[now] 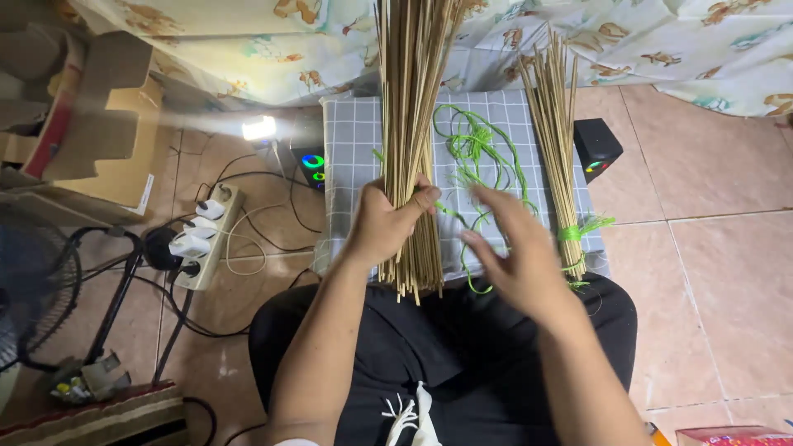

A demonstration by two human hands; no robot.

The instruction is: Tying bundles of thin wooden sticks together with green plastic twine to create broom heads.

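While the left hand (pixel 387 221) clamps a stick bundle (pixel 410 140) at frame centre, the right hand (pixel 514 252) hovers open.
Left grip wraps the upright sticks; right fingers spread, blurred, beside green string (pixel 475 149) on a checked cloth (pixel 351 149).

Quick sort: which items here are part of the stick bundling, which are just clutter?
In use:
- left hand gripping loose stick bundle
- right hand, open, blurred, near green string
- tied stick bundle
- grey checked cloth underneath

Lying about:
- power strip with plugs
- cardboard box
- fan
- two small speakers
- patterned sheet
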